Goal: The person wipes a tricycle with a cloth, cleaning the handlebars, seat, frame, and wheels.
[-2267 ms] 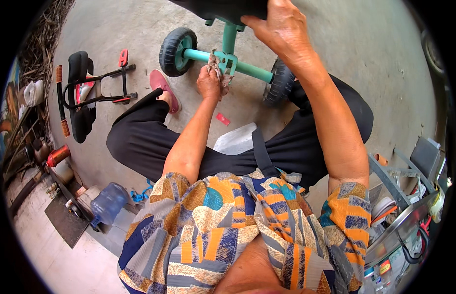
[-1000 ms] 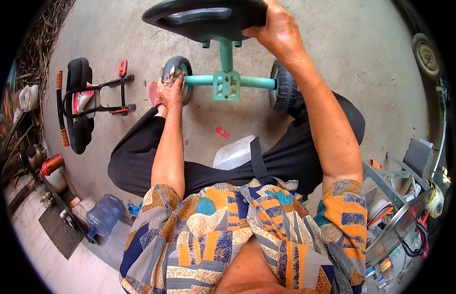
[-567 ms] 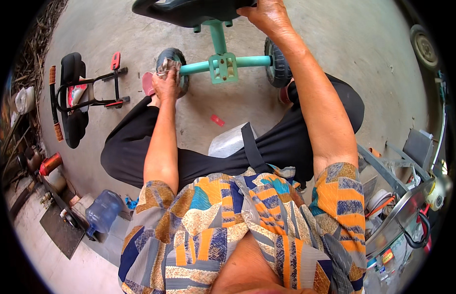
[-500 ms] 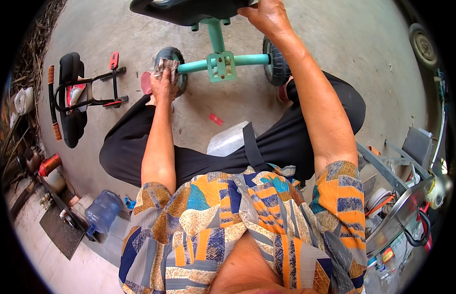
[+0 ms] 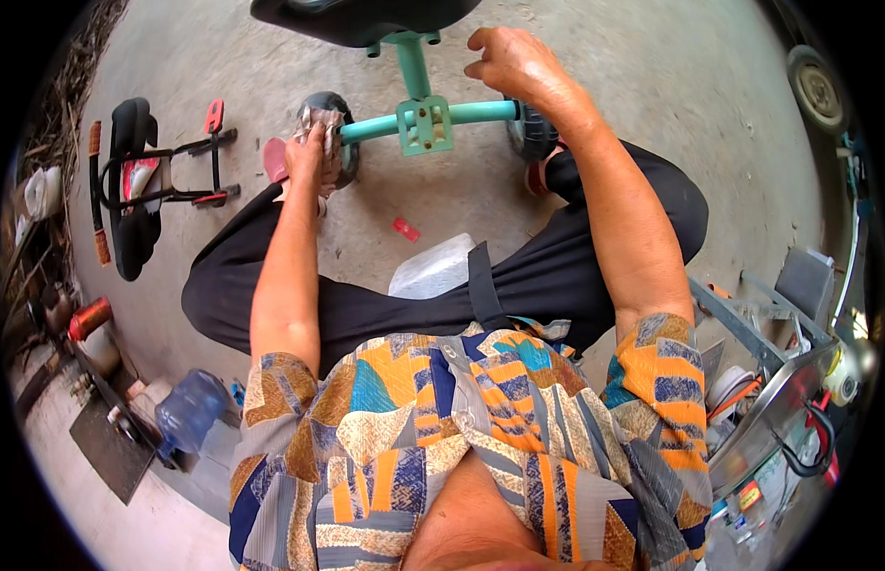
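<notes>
Two grips in view, occupied differently. Left grip point(image 5: 304, 160), left of upper centre: thumb pressed down on a crumpled, greyish rag point(image 5: 330, 126), pinching it; the fingers behind the cloth are mostly hidden, so I cannot tell how they sit. The rag overlaps the left wheel point(image 5: 347, 164) of a green axle frame point(image 5: 371, 129), which spans the upper middle of the view. Judgement: I bunch the cloth so that a wad of it, rather than bare skin, meets the dark tyre.

Right grip point(image 5: 519, 65), right of upper centre: thumb and forefinger spread, nothing between them. It hangs near the black top piece point(image 5: 366, 17) without touching it. The frame appears to stand on its own wheels on the concrete floor point(image 5: 652, 57), which is probably why it bears being let go on this side. Right wheel point(image 5: 532, 133) is close to my right foot; contact unclear.

Trouser legs point(image 5: 243, 276) splayed left and right, likely to leave room for the axle ahead of me. Black padded frame point(image 5: 131, 124) lies at the left of the view, well apart from the wheels, presumably clear of my arm. Red scrap point(image 5: 405, 229) at centre, on the floor near a pale block point(image 5: 431, 271).
</notes>
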`<action>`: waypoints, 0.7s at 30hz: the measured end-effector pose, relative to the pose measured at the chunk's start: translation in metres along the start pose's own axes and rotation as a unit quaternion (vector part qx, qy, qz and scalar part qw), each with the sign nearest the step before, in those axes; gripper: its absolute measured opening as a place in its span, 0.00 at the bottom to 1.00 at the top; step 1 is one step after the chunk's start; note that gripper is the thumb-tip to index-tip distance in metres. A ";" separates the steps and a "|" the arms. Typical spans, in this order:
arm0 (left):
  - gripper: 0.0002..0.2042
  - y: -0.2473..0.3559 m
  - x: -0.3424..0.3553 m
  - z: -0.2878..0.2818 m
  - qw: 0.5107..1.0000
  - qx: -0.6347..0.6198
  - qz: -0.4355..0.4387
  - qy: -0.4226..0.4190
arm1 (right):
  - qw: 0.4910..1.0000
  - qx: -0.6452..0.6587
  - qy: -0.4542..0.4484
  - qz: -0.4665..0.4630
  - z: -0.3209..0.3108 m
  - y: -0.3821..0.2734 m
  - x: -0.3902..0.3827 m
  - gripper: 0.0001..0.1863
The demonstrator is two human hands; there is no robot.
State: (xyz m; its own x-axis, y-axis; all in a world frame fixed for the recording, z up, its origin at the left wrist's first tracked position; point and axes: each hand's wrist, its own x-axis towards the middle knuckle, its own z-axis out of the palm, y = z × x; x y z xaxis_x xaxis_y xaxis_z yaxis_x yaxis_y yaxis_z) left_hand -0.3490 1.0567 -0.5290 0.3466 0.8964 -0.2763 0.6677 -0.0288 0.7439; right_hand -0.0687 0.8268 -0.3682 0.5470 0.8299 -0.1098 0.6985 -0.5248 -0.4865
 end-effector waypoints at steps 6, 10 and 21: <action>0.19 0.026 0.007 -0.037 0.979 0.187 0.044 0.068 | 0.993 -0.083 -0.058 -0.053 0.007 -0.005 -0.006 0.18; 0.15 0.078 -0.018 -0.048 0.958 -0.246 -0.138 -0.058 | 0.984 -0.117 -0.109 -0.078 -0.004 -0.034 -0.024 0.13; 0.06 0.051 0.007 -0.050 0.938 -0.317 -0.142 -0.010 | 0.968 -0.129 -0.021 -0.215 -0.006 -0.036 -0.067 0.04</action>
State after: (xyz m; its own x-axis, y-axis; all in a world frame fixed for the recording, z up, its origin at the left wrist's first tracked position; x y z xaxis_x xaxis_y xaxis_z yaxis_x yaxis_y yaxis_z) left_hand -0.3454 1.0833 -0.4621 0.2299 0.8194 -0.5251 0.2110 0.4848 0.8488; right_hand -0.1279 0.7895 -0.3382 0.1651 0.9861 0.0164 0.9520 -0.1550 -0.2639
